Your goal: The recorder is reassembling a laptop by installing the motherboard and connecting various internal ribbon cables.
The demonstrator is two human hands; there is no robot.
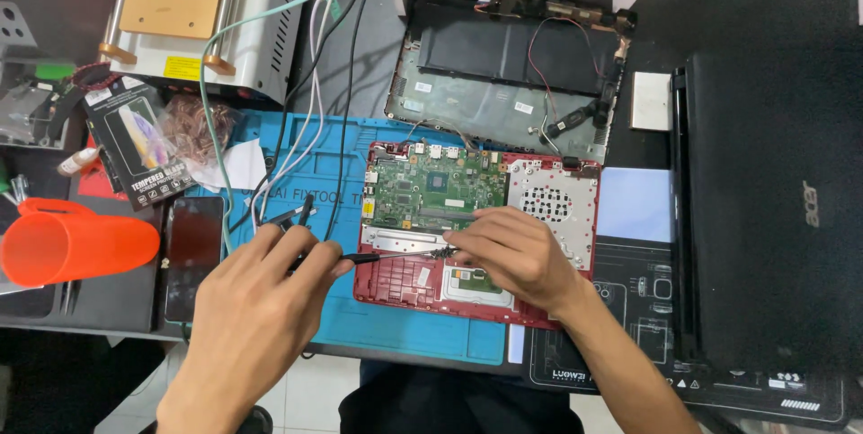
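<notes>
Head view: at frame centre, the left hand pinches a thin screwdriver, tip over the opened red laptop on the blue mat; the right hand rests curled on its frame, fingers by the tip. The board looks fragile; hold the rigid shell edges. At left, an orange cup lies sideways, contents unseen.

Red laptop shell, green board (blue mat, orange cup).
</notes>
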